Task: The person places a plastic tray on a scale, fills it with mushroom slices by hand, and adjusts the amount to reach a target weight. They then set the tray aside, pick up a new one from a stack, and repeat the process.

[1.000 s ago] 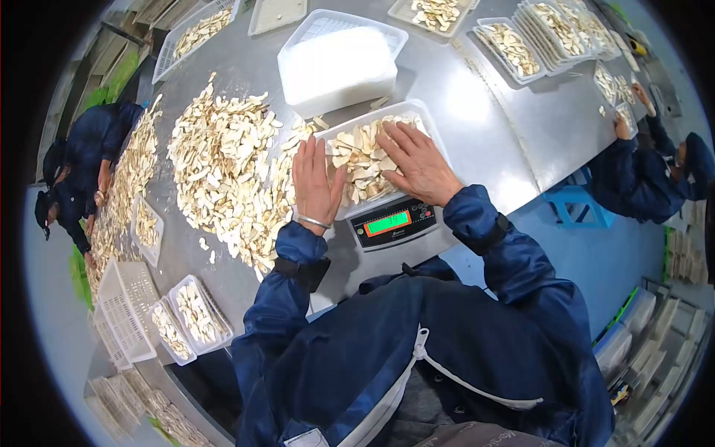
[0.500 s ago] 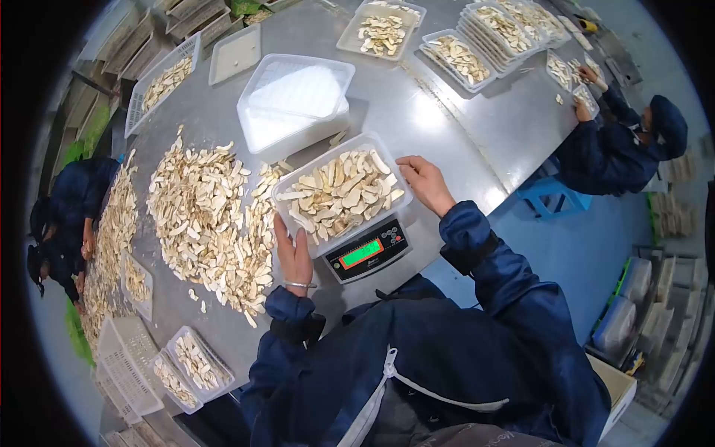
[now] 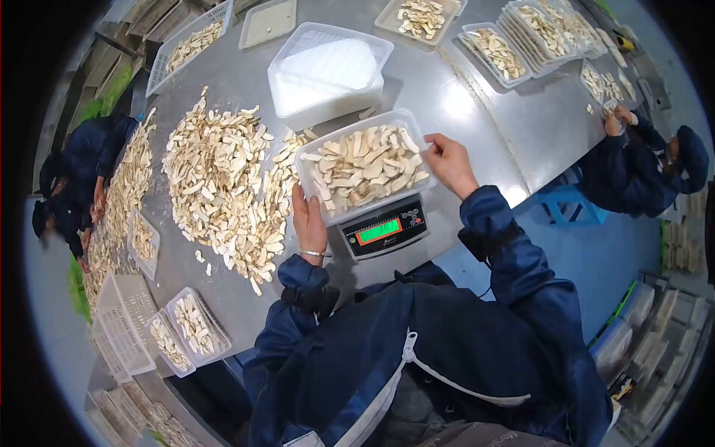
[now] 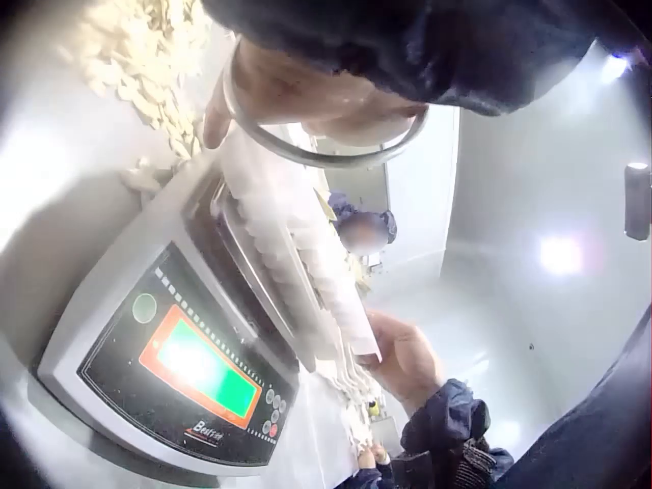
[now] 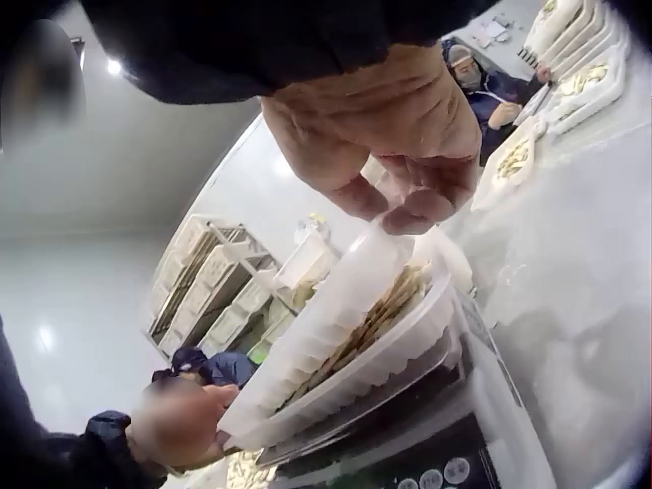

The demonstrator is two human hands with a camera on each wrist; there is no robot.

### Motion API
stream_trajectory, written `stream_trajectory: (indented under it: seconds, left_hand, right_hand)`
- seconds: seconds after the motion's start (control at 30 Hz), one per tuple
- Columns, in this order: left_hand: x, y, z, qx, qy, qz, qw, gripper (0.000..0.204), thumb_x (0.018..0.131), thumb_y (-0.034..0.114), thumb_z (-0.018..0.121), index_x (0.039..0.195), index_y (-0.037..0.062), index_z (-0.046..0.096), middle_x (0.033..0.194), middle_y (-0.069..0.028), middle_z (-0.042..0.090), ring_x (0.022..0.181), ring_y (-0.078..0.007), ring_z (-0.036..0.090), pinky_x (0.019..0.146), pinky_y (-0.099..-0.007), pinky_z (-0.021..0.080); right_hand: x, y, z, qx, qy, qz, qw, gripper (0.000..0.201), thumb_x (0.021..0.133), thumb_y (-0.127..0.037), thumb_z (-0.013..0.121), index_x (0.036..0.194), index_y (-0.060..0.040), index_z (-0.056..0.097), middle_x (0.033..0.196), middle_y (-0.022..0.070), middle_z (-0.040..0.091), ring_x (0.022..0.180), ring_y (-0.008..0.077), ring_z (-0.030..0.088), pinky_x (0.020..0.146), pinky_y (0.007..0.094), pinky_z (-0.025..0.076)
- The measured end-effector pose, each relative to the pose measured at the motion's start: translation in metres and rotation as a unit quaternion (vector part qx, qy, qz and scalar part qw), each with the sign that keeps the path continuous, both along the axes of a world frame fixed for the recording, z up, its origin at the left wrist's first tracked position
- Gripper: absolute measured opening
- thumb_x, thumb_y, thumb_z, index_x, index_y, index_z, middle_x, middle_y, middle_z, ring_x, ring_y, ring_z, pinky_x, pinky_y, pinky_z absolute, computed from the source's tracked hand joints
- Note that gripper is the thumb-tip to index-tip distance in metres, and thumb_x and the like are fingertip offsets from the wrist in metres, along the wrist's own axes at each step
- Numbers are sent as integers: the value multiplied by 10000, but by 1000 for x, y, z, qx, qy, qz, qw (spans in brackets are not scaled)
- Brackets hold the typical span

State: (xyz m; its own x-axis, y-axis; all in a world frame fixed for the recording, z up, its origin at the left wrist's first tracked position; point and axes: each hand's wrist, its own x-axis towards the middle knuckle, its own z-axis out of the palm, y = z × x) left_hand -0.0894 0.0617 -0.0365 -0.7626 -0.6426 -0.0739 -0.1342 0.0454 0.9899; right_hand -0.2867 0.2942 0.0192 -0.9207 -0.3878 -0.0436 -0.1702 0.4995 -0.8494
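Note:
A clear plastic tray [image 3: 372, 207] of pale sliced mushrooms [image 3: 365, 165] is over a black and grey scale [image 3: 387, 240] with a lit green display. The left hand [image 3: 308, 223], with a bangle at its wrist, holds the tray's left side, thumb at the rim. At the right rim, the right hand [image 3: 450, 164] pinches the edge between thumb and curled fingers. In the right wrist view, this upper tray [image 5: 341, 295] is tilted up from a lower tray [image 5: 428, 331], with slices showing between them. The tray hides the scale's platform in the head view.
A large heap of slices [image 3: 216, 179] spreads left of the scale. Stacked empty trays [image 3: 320, 104] stand behind it. Filled trays [image 3: 495, 56] line the far right, and two more [image 3: 190, 328] sit at the front left. Other people work at both sides.
Both hands have left the top of the slices, where they lay spread, and moved out to the tray's left and right rims. The head view has shifted about.

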Motion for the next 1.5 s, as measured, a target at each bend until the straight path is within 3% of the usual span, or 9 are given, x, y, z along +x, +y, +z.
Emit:
stream_trajectory:
  seconds: [0.17, 0.27, 0.3, 0.4, 0.53, 0.7, 0.83, 1.13, 1.5]
  left_hand:
    - [0, 0, 2, -22, -1, 2, 1000, 560, 962, 156, 434, 1421, -82, 220, 1457, -235, 311, 1331, -273, 349, 1082, -329, 272]
    - [1, 6, 17, -16, -15, -12, 1000, 557, 951, 140, 434, 1418, -81, 229, 1440, -240, 335, 1313, -281, 373, 1070, -330, 287]
    - [1, 8, 21, -15, -17, -16, 1000, 555, 946, 132, 433, 1417, -81, 232, 1434, -242, 345, 1307, -284, 380, 1066, -330, 291]
    - [0, 11, 17, -129, -24, -11, 991, 540, 932, 108, 426, 1408, -78, 255, 1387, -238, 405, 1265, -297, 426, 1051, -333, 308]
    - [1, 6, 21, -152, -18, -26, 988, 496, 921, 94, 418, 1380, -66, 321, 1309, -237, 474, 1188, -320, 485, 1009, -350, 353]
    - [-11, -17, 9, -215, -28, 4, 976, 397, 937, 126, 431, 1293, -48, 461, 1180, -237, 586, 1041, -332, 591, 898, -351, 442]
    - [-21, -27, 12, -174, -23, -1, 984, 398, 946, 126, 430, 1293, -64, 458, 1117, -192, 609, 966, -220, 588, 860, -309, 444]
    - [-24, 2, 57, -135, -76, -36, 987, 444, 975, 204, 440, 1338, -50, 415, 1179, -160, 593, 1033, -186, 561, 913, -290, 413]
    - [-99, 87, 108, -40, -56, -48, 997, 700, 955, 542, 367, 1389, -6, 344, 1166, -150, 552, 890, -189, 591, 762, -304, 482]
  right_hand:
    - [-5, 10, 15, 91, 11, 44, 995, 301, 813, -135, 596, 1077, 7, 623, 734, 49, 622, 602, 118, 569, 572, 271, 460]
    - [-19, 19, 6, -15, -51, -55, 997, 287, 838, -145, 566, 1075, 4, 628, 770, 56, 632, 610, 121, 576, 586, 281, 475]
    - [-24, 21, -5, -36, -84, -53, 994, 270, 827, -173, 561, 1019, -10, 657, 755, 69, 649, 672, 137, 634, 606, 268, 494]
    - [-25, 16, -24, -95, -265, 17, 959, 244, 842, -148, 548, 1006, -9, 662, 767, 27, 642, 645, 93, 588, 585, 239, 473]
    - [-14, 21, -29, -166, -322, 36, 931, 196, 859, -146, 567, 991, -33, 656, 772, -7, 633, 625, 63, 553, 569, 214, 455]
    - [-2, 21, -38, -187, -310, 44, 931, 167, 854, -170, 589, 948, -36, 625, 744, -3, 612, 602, 69, 556, 562, 211, 456]
    - [9, 16, -46, -204, -262, 31, 943, 140, 858, -161, 593, 882, -24, 584, 657, 19, 584, 544, 84, 545, 491, 223, 434]
    - [5, 36, -36, -255, -276, 0, 927, 128, 861, -145, 580, 820, -26, 557, 644, 14, 549, 521, 77, 494, 460, 230, 387]
    - [-125, 152, -41, -373, -237, -154, 884, 98, 854, -150, 586, 802, -68, 576, 676, -31, 554, 563, 48, 474, 505, 201, 360]
